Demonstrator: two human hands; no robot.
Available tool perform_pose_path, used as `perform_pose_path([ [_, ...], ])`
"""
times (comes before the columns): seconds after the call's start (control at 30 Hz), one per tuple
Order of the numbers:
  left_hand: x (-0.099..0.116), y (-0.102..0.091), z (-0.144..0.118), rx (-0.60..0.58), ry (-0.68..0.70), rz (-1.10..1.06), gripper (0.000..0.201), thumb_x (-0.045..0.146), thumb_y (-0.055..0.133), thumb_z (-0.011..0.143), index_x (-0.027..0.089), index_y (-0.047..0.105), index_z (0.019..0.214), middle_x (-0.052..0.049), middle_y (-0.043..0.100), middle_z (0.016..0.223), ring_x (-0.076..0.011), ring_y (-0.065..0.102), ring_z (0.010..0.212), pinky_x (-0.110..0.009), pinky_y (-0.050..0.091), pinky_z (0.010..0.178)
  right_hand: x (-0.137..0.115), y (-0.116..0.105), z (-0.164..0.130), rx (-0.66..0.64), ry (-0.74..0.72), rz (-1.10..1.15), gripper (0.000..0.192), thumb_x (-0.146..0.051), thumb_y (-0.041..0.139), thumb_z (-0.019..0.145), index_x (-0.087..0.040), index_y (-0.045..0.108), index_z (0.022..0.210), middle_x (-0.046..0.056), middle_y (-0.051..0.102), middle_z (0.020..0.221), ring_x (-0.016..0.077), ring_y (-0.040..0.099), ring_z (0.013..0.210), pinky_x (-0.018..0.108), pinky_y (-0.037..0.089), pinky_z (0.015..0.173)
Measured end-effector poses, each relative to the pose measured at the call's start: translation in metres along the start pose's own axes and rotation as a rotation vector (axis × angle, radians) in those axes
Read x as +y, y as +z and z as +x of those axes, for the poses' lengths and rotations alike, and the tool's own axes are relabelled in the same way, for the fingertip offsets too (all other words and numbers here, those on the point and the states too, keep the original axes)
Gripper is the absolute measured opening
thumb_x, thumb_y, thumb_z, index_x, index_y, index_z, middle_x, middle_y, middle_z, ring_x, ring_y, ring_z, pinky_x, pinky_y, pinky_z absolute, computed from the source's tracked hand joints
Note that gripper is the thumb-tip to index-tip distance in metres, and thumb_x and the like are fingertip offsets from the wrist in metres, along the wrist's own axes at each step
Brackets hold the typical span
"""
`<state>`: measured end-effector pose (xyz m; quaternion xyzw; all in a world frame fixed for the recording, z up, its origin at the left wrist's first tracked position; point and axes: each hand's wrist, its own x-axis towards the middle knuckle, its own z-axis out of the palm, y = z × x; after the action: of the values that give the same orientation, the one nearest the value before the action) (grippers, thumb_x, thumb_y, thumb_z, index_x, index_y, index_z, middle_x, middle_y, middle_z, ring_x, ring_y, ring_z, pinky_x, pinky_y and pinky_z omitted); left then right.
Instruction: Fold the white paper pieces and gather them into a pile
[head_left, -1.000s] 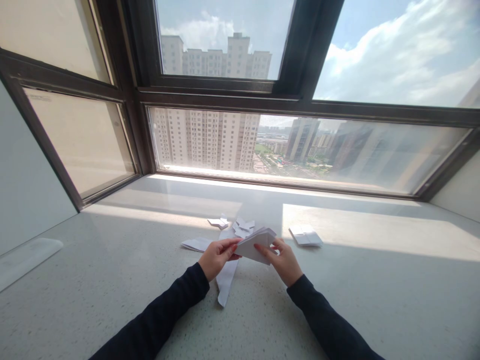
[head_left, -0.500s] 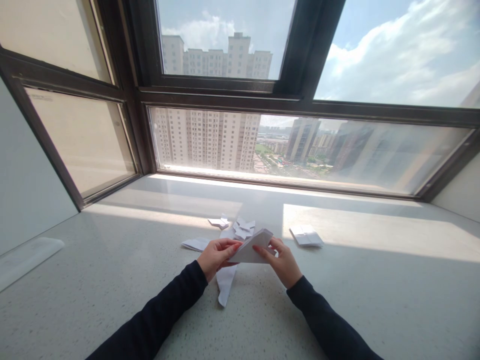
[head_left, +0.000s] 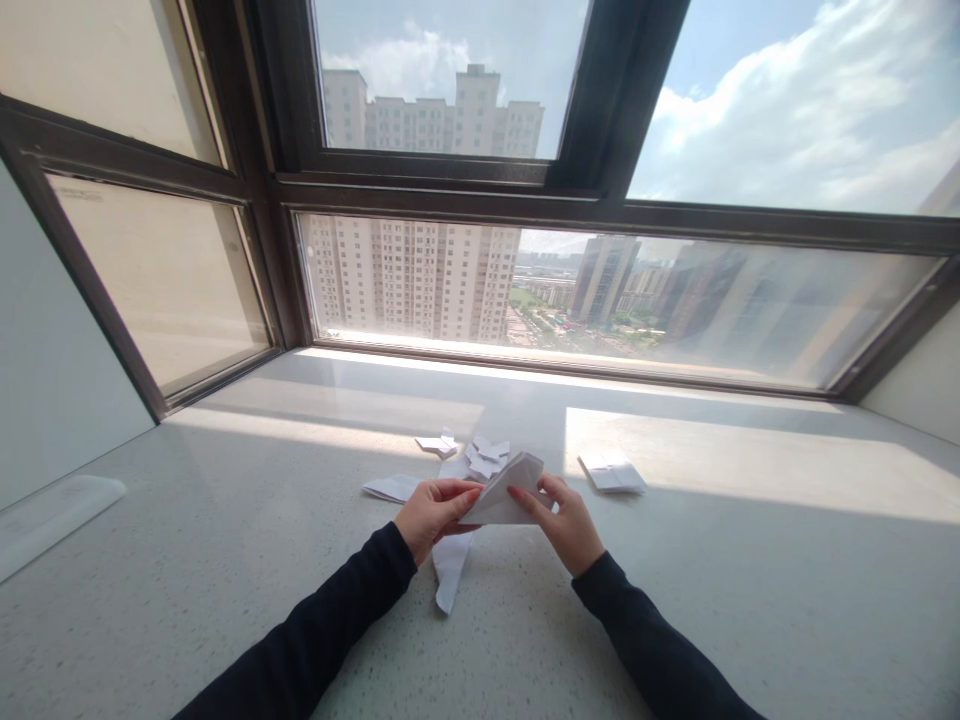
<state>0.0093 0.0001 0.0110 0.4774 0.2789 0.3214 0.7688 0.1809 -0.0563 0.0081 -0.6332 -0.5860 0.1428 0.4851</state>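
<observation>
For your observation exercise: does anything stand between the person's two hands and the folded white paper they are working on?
Nothing visible does. The left hand and right hand both already pinch the folded paper directly, holding it above the ledge; the other paper pieces lie behind it.

Both arms reach forward in dark long sleeves, the left entering from about 7 o'clock and the right from about 5 o'clock, and they converge toward the centre of the view. The left hand [head_left: 433, 512] sits knuckles up, its fingers [head_left: 459, 492] curled to the right and pinched closed, thumb underneath. The right hand [head_left: 568, 522] faces it from the 3 o'clock side, wrist slightly bent, its fingers [head_left: 525, 499] stretched leftward and pressed together with the thumb in a pinch. The two hands are near each other, fingertips a short gap apart, nails painted red.
</observation>
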Motion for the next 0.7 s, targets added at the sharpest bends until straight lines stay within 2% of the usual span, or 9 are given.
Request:
perform_pose_path([
  [0.2,-0.0041,0.0007,0.0013,-0.040,0.077,0.134,0.038,0.026,0.070,0.051,0.012,0.060,0.085,-0.006,0.064,0.079,-0.0168,0.059,0.071,-0.031,0.048,0.068,0.0000,0.0017,-0.0007,0.011,0.039,-0.006,0.032,-0.049,0.051,0.064,-0.017,0.055,0.063,0.003,0.055,0.065,0.0174,0.049,0.065,0.027,0.039,0.057],
  [0.3,-0.0067,0.0008,0.0027,-0.012,0.097,0.143,0.038,0.027,0.069,0.052,0.011,0.059,0.085,-0.006,0.065,0.077,-0.0173,0.059,0.071,-0.031,0.048,0.068,0.0009,0.0039,-0.0003,0.025,0.110,0.123,0.034,-0.048,0.054,0.061,-0.018,0.052,0.077,0.003,0.057,0.069,0.0170,0.052,0.064,0.027,0.041,0.054],
  [0.37,-0.0070,0.0011,0.0029,0.015,0.098,0.139,0.038,0.028,0.069,0.052,0.011,0.059,0.085,-0.006,0.065,0.077,-0.0177,0.059,0.071,-0.032,0.048,0.068,0.0026,0.0048,0.0010,0.029,0.178,0.240,0.044,-0.047,0.057,0.059,-0.019,0.045,0.090,0.002,0.058,0.071,0.0162,0.054,0.061,0.027,0.042,0.051],
  [0.43,-0.0063,0.0015,0.0026,0.034,0.101,0.134,0.038,0.029,0.069,0.052,0.011,0.059,0.084,-0.006,0.065,0.079,-0.0181,0.059,0.072,-0.032,0.048,0.068,0.0047,0.0049,0.0026,-0.012,0.225,0.332,0.050,-0.047,0.059,0.056,-0.018,0.043,0.094,0.002,0.059,0.073,0.0164,0.056,0.061,0.027,0.043,0.051],
  [0.57,-0.0046,0.0015,0.0017,0.040,0.097,0.136,0.036,0.029,0.068,0.053,0.011,0.059,0.083,-0.006,0.065,0.078,-0.0173,0.060,0.071,-0.031,0.048,0.068,0.0073,0.0029,0.0048,-0.159,0.251,0.434,0.038,-0.046,0.060,0.056,-0.015,0.053,0.079,0.004,0.062,0.073,0.0175,0.057,0.064,0.027,0.044,0.055],
  [0.7,-0.0044,0.0006,0.0020,0.011,0.097,0.157,0.036,0.029,0.068,0.053,0.011,0.059,0.083,-0.006,0.065,0.077,-0.0182,0.060,0.072,-0.032,0.048,0.067,0.0077,0.0004,0.0050,-0.187,0.253,0.436,0.036,-0.046,0.060,0.056,-0.014,0.058,0.074,0.003,0.063,0.070,0.0178,0.057,0.063,0.028,0.044,0.055],
])
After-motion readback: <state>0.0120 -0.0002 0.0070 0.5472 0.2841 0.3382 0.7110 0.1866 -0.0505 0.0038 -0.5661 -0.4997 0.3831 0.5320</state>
